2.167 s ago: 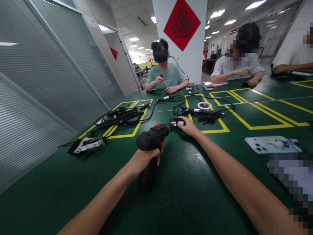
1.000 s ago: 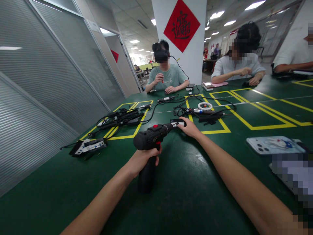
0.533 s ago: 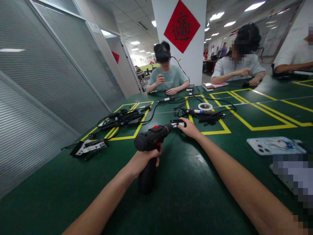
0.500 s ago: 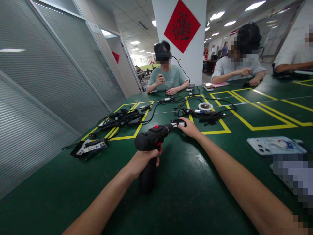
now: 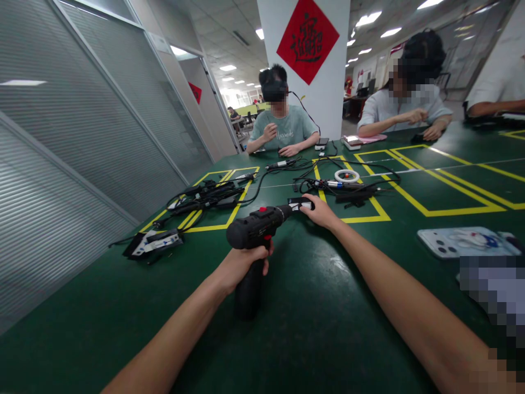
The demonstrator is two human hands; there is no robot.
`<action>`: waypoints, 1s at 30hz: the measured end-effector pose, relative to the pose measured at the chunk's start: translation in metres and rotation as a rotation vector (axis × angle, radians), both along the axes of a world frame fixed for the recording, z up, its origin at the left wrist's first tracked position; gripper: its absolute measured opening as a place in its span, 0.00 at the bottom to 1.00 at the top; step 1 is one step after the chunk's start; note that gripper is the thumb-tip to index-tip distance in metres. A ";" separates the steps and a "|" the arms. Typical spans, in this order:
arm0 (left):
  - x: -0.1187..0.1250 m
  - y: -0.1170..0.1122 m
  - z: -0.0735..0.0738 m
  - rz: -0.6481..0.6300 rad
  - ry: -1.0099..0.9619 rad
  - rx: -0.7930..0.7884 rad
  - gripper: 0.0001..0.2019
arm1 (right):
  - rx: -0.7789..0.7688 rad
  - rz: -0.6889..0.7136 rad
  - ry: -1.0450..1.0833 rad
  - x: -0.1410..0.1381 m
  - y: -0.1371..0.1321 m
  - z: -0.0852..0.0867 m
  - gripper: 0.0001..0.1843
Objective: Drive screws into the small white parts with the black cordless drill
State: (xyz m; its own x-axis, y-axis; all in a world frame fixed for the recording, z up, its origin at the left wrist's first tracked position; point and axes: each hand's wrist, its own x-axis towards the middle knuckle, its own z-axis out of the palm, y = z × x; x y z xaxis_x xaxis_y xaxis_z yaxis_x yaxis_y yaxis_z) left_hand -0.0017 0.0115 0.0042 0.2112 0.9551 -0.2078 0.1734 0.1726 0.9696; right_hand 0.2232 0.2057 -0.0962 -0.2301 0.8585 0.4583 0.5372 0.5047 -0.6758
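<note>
My left hand [image 5: 241, 265] is wrapped around the grip of a black cordless drill [image 5: 251, 231] with red buttons, its battery base low over the green table. The drill's chuck points away from me and a little to the right. Just past its nose, my right hand [image 5: 322, 212] grips the right end of a small black piece with a white face [image 5: 296, 203]. The drill's front end overlaps this piece in view; I cannot tell whether a bit touches it. My right fingertips are partly hidden behind it.
Black cables [image 5: 213, 196] lie bundled at left, near a flat black-and-white packet [image 5: 153, 244]. A white ring [image 5: 346, 175] and a pen-like tool [image 5: 340, 185] lie beyond my right hand. At right rests a phone [image 5: 463, 242]. Two people [image 5: 283, 128] [image 5: 404, 112] sit opposite.
The camera view has shifted slightly. Both hands keep their grips, with the drill still against or just before the small piece as seen from here.
</note>
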 end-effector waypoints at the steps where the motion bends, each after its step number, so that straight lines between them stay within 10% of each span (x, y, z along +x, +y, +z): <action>1: 0.000 0.000 0.000 0.005 -0.002 -0.005 0.08 | 0.000 0.003 -0.002 0.000 0.000 0.000 0.25; 30: -0.009 0.004 -0.004 0.019 -0.147 -0.035 0.11 | 0.012 -0.020 -0.019 -0.001 -0.002 0.001 0.24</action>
